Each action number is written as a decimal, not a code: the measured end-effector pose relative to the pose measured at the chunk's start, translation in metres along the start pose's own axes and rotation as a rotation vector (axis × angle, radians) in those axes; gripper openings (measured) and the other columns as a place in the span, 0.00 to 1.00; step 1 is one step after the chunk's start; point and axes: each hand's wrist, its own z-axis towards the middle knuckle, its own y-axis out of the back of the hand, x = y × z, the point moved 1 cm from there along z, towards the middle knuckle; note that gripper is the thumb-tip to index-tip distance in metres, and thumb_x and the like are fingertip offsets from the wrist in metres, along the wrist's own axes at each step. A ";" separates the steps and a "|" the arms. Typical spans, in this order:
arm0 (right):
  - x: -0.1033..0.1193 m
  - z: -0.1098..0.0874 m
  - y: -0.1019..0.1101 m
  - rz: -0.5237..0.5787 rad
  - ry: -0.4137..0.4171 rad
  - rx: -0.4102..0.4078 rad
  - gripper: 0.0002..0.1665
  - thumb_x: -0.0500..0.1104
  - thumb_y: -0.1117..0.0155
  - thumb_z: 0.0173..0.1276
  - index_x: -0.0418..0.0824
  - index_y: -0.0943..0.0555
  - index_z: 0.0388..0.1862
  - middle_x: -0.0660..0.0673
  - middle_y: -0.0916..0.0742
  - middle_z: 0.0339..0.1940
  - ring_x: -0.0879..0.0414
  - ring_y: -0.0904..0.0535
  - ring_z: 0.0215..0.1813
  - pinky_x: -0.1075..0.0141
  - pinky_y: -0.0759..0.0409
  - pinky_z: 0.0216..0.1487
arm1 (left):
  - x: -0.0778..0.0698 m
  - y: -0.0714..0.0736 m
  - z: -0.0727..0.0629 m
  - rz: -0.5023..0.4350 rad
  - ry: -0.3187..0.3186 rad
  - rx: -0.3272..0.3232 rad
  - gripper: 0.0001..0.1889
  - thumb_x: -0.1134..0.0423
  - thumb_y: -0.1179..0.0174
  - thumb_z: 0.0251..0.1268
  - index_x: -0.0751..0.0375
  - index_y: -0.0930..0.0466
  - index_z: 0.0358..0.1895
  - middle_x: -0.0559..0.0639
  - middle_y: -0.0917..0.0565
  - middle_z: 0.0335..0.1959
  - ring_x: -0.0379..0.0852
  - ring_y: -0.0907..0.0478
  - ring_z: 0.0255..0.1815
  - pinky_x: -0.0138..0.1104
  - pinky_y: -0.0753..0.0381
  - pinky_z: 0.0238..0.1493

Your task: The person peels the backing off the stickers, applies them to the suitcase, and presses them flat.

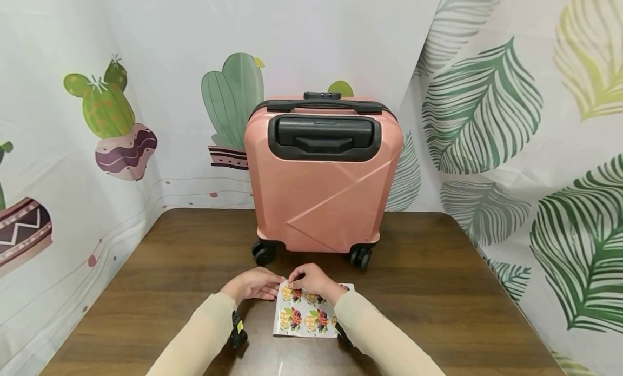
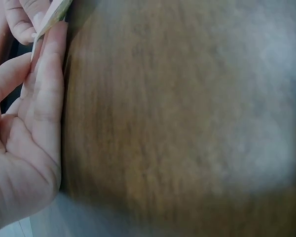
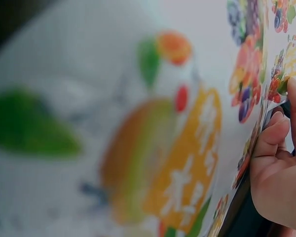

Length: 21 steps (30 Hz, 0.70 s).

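Note:
A white sheet of fruit-printed stickers (image 1: 304, 305) lies on the table in front of both hands, its upper left corner lifted. My left hand (image 1: 255, 284) holds that corner's edge between thumb and fingers, which the left wrist view shows close up. Over the top of the sheet, my right hand (image 1: 313, 279) pinches the same corner area with thumb and index finger. In the right wrist view the sheet's fruit prints (image 3: 246, 74) fill much of the picture, with the right hand (image 3: 281, 182) at the right side.
A pink suitcase (image 1: 321, 203) with black handles and wheels stands upright on the brown wooden table (image 1: 194, 246), just beyond the hands. Behind it hangs a white cloth (image 1: 160, 40) printed with cacti and leaves.

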 end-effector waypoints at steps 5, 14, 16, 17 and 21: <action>-0.002 0.001 0.001 0.010 -0.018 -0.010 0.04 0.36 0.26 0.64 0.35 0.12 0.36 0.43 0.11 0.37 0.59 0.24 0.37 0.67 0.24 0.45 | -0.001 -0.002 0.000 0.006 0.002 -0.024 0.10 0.62 0.42 0.74 0.66 0.16 0.44 0.45 0.15 0.26 0.35 0.18 0.26 0.28 0.15 0.33; -0.004 0.001 0.002 0.046 -0.009 -0.002 0.05 0.35 0.26 0.63 0.33 0.12 0.36 0.43 0.11 0.36 0.60 0.24 0.37 0.67 0.23 0.44 | -0.002 -0.004 -0.001 0.007 0.015 -0.045 0.08 0.63 0.41 0.74 0.64 0.16 0.41 0.44 0.16 0.24 0.34 0.19 0.24 0.27 0.16 0.31; -0.004 0.002 0.001 0.043 -0.012 0.000 0.05 0.35 0.26 0.64 0.34 0.12 0.36 0.43 0.11 0.36 0.60 0.24 0.37 0.67 0.23 0.45 | -0.002 -0.004 -0.001 0.009 0.016 -0.045 0.08 0.63 0.41 0.74 0.64 0.16 0.41 0.44 0.16 0.24 0.34 0.19 0.24 0.27 0.16 0.31; -0.004 0.002 0.001 0.042 -0.014 0.000 0.05 0.35 0.26 0.64 0.34 0.12 0.37 0.43 0.11 0.36 0.60 0.24 0.37 0.67 0.22 0.45 | -0.002 -0.004 -0.002 0.008 0.015 -0.045 0.08 0.63 0.42 0.74 0.64 0.16 0.41 0.44 0.16 0.24 0.34 0.19 0.24 0.27 0.16 0.31; -0.004 0.002 0.001 0.049 -0.023 -0.003 0.06 0.36 0.26 0.64 0.35 0.12 0.37 0.43 0.11 0.37 0.60 0.24 0.37 0.66 0.22 0.45 | -0.001 -0.003 -0.003 0.005 0.015 -0.040 0.08 0.64 0.43 0.75 0.64 0.17 0.41 0.44 0.17 0.24 0.34 0.20 0.24 0.27 0.17 0.31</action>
